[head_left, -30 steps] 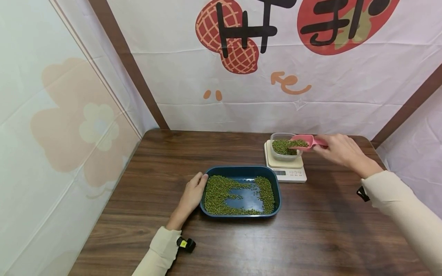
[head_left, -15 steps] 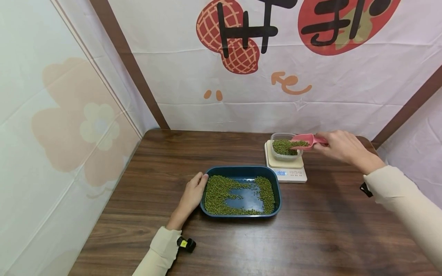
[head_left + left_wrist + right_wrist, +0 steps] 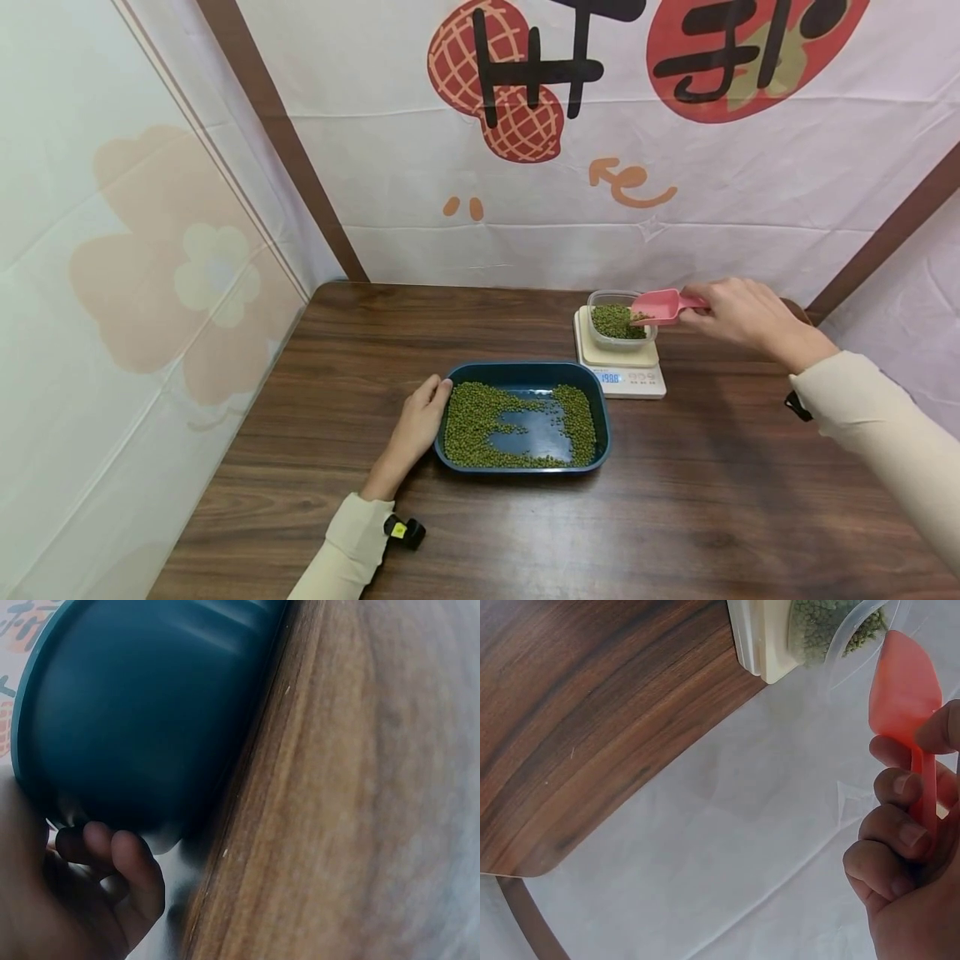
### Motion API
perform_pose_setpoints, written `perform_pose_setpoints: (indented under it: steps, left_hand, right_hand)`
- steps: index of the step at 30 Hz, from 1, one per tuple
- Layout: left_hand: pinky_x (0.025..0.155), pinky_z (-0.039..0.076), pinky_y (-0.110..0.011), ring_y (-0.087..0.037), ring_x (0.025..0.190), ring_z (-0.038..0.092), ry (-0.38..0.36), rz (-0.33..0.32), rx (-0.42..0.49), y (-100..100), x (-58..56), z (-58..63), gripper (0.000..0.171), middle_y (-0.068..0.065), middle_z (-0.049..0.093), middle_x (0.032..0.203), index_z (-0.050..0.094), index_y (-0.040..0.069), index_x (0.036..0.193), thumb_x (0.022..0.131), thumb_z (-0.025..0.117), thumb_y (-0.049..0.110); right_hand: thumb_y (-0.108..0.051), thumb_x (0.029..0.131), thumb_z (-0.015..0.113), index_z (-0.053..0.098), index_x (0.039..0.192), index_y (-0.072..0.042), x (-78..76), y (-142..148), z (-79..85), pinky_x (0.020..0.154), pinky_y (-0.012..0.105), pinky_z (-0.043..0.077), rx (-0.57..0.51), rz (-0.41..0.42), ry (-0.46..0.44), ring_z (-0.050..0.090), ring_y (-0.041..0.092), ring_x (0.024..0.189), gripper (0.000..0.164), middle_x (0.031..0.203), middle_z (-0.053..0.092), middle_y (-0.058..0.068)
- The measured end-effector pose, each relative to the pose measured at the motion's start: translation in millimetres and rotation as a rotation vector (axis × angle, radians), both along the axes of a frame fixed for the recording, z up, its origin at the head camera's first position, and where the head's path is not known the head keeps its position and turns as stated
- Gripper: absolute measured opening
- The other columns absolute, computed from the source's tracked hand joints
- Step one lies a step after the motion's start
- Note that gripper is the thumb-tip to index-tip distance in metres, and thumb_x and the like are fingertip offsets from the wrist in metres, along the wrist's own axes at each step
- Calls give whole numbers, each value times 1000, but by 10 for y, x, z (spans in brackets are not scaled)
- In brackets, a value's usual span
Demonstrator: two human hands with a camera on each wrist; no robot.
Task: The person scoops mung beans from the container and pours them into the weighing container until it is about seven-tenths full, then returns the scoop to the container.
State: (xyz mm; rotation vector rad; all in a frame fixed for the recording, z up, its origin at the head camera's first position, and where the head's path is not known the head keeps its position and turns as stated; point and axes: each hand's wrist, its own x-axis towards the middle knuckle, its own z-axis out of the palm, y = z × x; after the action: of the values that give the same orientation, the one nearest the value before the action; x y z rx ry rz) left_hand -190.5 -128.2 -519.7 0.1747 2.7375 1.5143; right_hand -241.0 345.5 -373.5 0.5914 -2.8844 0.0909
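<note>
My right hand (image 3: 738,312) grips the handle of a pink scoop (image 3: 660,306), fingers curled round it as the right wrist view also shows. The scoop tips over the right rim of a clear plastic container (image 3: 615,340), with a few beans at its lip. Green mung beans (image 3: 613,319) lie inside that container, which sits on a white kitchen scale (image 3: 633,382); its lit display seems to read 198.8. My left hand (image 3: 417,421) holds the left rim of a dark blue tray (image 3: 525,470), thumb on the edge and fingers curled at the outer wall (image 3: 135,712).
More mung beans (image 3: 480,425) are spread in the tray, thickest on its left, with a bare patch in the middle. The brown wooden table (image 3: 360,333) ends at a printed fabric backdrop (image 3: 465,250) just behind the scale. Another fabric wall stands at the left.
Beans have slid from the scoop into the container, leaving the scoop nearly bare. My right hand has risen slightly, tilting it. The scale display has lit up and its reading climbed. My left hand stays put.
</note>
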Motion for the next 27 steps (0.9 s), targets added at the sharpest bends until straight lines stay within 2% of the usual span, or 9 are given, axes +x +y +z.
perform_pose_setpoints:
  steps: [5, 10, 17, 27]
  left_hand:
    - [49, 27, -30, -23, 52, 27, 5, -3, 4, -3, -4, -18, 45, -8, 33, 65, 40, 10, 80, 105, 34, 47]
    - [49, 27, -30, -23, 52, 28, 3, 1, 2, -4, -5, -29, 46, -8, 33, 65, 40, 11, 80, 105, 33, 49]
    - [49, 28, -30, -24, 52, 28, 1, 2, 4, 3, 5, -20, 47, -8, 33, 65, 40, 10, 80, 105, 34, 49]
    - [49, 28, -30, -23, 52, 28, 6, -2, 6, 1, 9, -14, 44, -8, 33, 65, 39, 10, 80, 105, 35, 46]
  right_hand:
    - [-32, 87, 64, 60, 86, -23, 5, -31, 20, 48, 36, 36, 12, 0, -13, 44, 18, 57, 10, 61, 48, -5]
    - [-32, 87, 65, 63, 91, -22, 5, -31, 18, 49, 37, 38, 17, 0, -22, 46, 19, 58, 11, 64, 51, -5]
    - [-31, 87, 64, 60, 91, -20, 14, -14, -22, 47, 35, 34, -3, 7, -1, 42, 18, 55, 12, 59, 45, -3]
    - [-29, 88, 64, 62, 106, -14, 65, -67, -111, 47, 35, 34, -58, 22, -2, 42, 19, 56, 23, 61, 45, -1]
